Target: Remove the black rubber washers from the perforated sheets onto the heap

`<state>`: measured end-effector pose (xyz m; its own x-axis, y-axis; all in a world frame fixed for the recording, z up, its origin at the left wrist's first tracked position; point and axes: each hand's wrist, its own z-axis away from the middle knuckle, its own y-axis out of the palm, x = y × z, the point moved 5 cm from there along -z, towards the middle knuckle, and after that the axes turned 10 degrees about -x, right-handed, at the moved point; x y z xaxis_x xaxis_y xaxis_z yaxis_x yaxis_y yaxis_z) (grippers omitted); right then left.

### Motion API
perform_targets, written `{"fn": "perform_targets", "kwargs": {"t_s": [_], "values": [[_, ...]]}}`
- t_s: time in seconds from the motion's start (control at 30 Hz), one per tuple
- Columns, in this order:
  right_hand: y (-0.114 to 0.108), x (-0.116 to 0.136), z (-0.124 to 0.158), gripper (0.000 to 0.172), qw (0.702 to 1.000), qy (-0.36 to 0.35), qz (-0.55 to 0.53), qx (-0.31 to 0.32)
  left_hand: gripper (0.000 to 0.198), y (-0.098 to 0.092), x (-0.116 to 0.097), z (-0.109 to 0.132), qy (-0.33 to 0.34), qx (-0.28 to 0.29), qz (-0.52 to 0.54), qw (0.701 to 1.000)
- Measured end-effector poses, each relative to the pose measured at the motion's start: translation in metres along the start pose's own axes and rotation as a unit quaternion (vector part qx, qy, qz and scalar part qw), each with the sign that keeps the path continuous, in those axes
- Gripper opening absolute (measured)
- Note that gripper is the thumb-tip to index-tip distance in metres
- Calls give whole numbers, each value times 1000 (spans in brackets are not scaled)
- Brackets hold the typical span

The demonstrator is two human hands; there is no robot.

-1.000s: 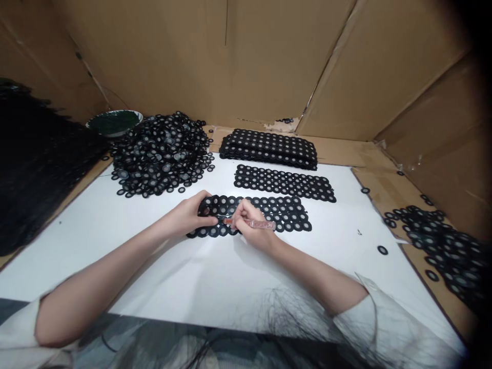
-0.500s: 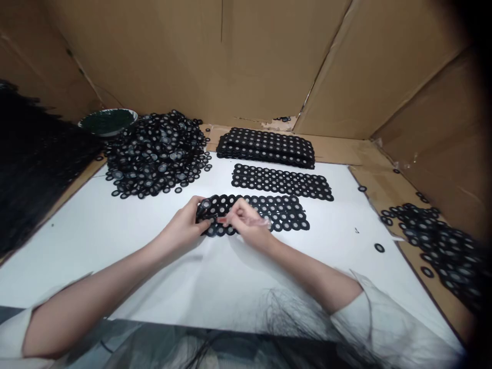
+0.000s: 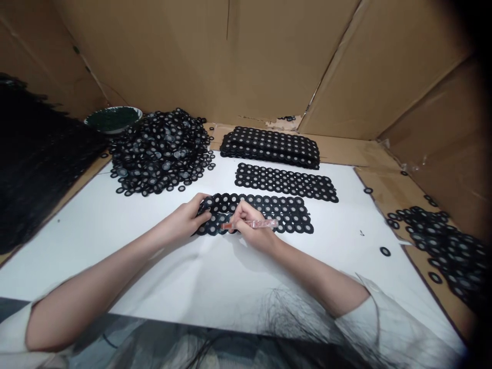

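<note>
A sheet of joined black rings with pale centres point(image 3: 295, 215) lies on the white board in front of me. My left hand point(image 3: 194, 214) grips its left end, thumb on top and fingers at the far side. Near those fingertips a ring point(image 3: 208, 202) sits slightly raised; whether it is loose I cannot tell. My right hand point(image 3: 251, 225) is closed around a slim clear-handled tool with a reddish end point(image 3: 265, 223). That reddish end points left, over the sheet's nearer rows close to my left thumb. The exact tip contact is too small to make out.
Behind lie a second ring sheet point(image 3: 286, 182) and a stack of sheets point(image 3: 269, 147). A heap of loose rings point(image 3: 161, 154) stands at the left beside a bowl of dark green material point(image 3: 113, 119). More rings point(image 3: 442, 236) lie at the right. Cardboard walls point(image 3: 192, 61) enclose the board.
The reddish-ended tool now lies lower and shows more of its length, with my right hand slightly turned. My left thumb has shifted up a little. The whole view has moved slightly.
</note>
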<state>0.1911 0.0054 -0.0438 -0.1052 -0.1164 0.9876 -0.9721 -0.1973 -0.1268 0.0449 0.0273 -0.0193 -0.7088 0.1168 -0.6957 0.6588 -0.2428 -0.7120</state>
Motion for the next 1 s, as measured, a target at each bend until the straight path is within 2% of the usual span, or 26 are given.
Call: {"fn": "perform_targets", "kwargs": {"t_s": [0.1, 0.3, 0.43, 0.5, 0.53, 0.63, 0.73, 0.8, 1.0], "values": [[-1, 0, 0, 9, 1000, -6, 23, 9, 49, 1, -3, 3, 7, 13, -14, 1000], [0, 3, 3, 6, 999, -13, 40, 17, 49, 4, -3, 8, -9, -22, -10, 1000], [10, 11, 7, 4, 984, -98, 150, 24, 41, 9, 0, 15, -26, -53, 32, 998], [14, 14, 7, 6, 970, -145, 196, 22, 35, 12, -1, 18, -27, -50, 45, 997], [15, 14, 6, 6, 969, -147, 196, 23, 33, 12, -1, 18, -26, -44, 47, 998], [6, 7, 0, 6, 993, -70, 93, 12, 28, 9, 0, 14, -17, -16, 26, 999], [-11, -1, -5, 9, 998, 1, -32, -46, 20, 0, 4, 5, -3, -6, -30, 1000], [-16, -2, -5, 10, 996, 11, -55, -68, 15, -5, 6, 0, 11, -8, -61, 998], [-6, 4, 2, 10, 998, 6, -48, -33, 13, -10, 7, -4, 24, -28, -84, 996]]}}
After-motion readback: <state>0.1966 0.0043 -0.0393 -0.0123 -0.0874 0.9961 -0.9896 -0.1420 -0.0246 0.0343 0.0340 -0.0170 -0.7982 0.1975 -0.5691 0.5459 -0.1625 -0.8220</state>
